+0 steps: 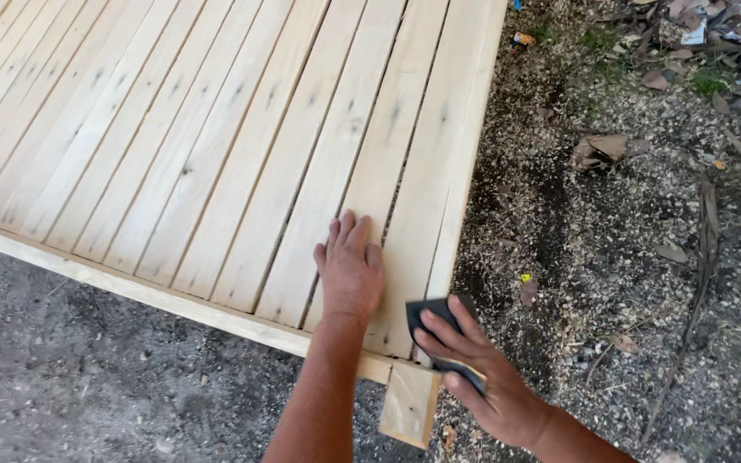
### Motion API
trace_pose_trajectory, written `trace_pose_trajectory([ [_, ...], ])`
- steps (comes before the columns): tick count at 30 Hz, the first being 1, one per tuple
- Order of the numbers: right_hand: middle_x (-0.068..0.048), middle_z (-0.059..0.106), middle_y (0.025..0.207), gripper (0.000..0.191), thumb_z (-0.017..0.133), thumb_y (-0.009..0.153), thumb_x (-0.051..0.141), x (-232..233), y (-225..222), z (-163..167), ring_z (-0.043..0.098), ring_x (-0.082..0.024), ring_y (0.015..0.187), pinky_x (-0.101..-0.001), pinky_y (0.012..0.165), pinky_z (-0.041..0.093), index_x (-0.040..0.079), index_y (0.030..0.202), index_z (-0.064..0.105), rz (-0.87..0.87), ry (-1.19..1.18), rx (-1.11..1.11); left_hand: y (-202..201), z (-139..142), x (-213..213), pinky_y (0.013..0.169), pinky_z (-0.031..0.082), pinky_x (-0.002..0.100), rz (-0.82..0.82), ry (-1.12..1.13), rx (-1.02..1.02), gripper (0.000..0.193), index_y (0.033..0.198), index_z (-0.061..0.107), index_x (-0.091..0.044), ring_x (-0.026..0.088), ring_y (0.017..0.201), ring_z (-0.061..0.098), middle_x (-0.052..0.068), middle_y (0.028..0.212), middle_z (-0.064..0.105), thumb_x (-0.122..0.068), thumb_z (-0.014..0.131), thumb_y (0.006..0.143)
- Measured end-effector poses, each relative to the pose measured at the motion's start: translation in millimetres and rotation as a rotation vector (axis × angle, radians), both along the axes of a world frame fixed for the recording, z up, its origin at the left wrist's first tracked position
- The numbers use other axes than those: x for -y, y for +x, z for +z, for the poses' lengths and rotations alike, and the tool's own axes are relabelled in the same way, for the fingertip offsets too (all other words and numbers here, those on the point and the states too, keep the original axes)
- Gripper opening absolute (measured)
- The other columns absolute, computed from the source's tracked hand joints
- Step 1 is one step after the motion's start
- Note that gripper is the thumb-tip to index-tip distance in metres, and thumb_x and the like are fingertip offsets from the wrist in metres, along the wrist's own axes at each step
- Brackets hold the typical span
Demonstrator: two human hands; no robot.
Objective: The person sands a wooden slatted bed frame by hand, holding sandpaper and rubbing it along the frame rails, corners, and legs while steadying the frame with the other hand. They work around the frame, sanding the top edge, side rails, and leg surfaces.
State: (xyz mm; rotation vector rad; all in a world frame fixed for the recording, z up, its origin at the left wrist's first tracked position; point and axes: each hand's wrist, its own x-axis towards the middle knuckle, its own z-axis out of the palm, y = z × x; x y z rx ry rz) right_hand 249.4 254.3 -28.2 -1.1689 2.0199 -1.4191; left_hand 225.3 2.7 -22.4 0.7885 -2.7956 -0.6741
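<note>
With the left hand (350, 273) flat and empty, the right hand (473, 369) clamped on the dark sanding pad (429, 315) at the slatted frame (216, 171)'s five-o'clock corner risks slipping off the edge, catching splinters.

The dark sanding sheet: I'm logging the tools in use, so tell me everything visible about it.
The dark sanding sheet is a thin, dark grey, flexible piece, partly hidden under the right hand, whose fingers press it flat onto the corner of the pale slatted wooden frame. Only its upper edge and a lower strip show. The left hand lies beside it, apart.
</note>
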Motion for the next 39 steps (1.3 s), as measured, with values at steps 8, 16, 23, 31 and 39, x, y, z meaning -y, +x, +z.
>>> trace_pose_trajectory([
  [8, -0.017, 0.021, 0.174, 0.067, 0.036, 0.108, 0.042, 26, 20, -64, 0.002, -0.035, 0.163, -0.0489, 0.127, 0.008, -0.003, 0.157, 0.038, -0.223, -0.353, 0.174, -17, 5, 0, 0.118, 0.017, 0.055, -0.03, -0.038, 0.039, 0.05, 0.145, 0.05, -0.013, 0.032, 0.15, 0.024, 0.01, 0.161, 0.034, -0.026, 0.052, 0.097],
  [16, -0.02, 0.013, 0.175, 0.069, 0.04, 0.108, 0.04, 24, 10, -158, 0.009, -0.035, 0.163, -0.046, 0.127, 0.007, -0.007, 0.158, 0.033, -0.199, -0.525, 0.074, -13, 21, -3, 0.116, 0.031, 0.051, -0.165, -0.028, -0.013, 0.036, 0.128, 0.066, -0.016, 0.031, 0.145, 0.04, 0.008, 0.151, 0.052, -0.029, 0.055, 0.096],
  [23, -0.02, 0.026, 0.173, 0.054, 0.044, 0.111, 0.034, 39, -35, -202, 0.009, -0.039, 0.165, -0.0525, 0.131, 0.003, 0.006, 0.157, 0.046, -0.008, -0.713, -0.298, 8, 50, -26, 0.103, 0.049, 0.036, -0.332, 0.342, -0.3, 0.041, 0.126, 0.07, -0.011, 0.03, 0.121, 0.069, 0.016, 0.124, 0.074, -0.033, 0.054, 0.096],
  [31, -0.018, 0.02, 0.174, 0.052, 0.039, 0.114, 0.033, 58, -87, -191, 0.008, -0.043, 0.165, -0.0526, 0.132, 0.009, 0.008, 0.16, 0.039, 0.012, -0.723, -0.53, 1, 68, -48, 0.1, 0.048, 0.045, -0.179, 0.106, -0.182, 0.05, 0.121, 0.073, -0.008, 0.039, 0.116, 0.064, 0.023, 0.118, 0.072, -0.045, 0.049, 0.099],
  [39, -0.016, 0.02, 0.174, 0.051, 0.042, 0.111, 0.034, 56, -58, -206, 0.006, -0.042, 0.165, -0.0544, 0.133, 0.007, 0.011, 0.156, 0.046, -0.03, -0.646, -0.386, -11, 61, -33, 0.108, 0.042, 0.045, -0.163, 0.169, -0.046, 0.063, 0.134, 0.064, -0.011, 0.038, 0.127, 0.059, 0.02, 0.133, 0.065, -0.056, 0.042, 0.096],
])
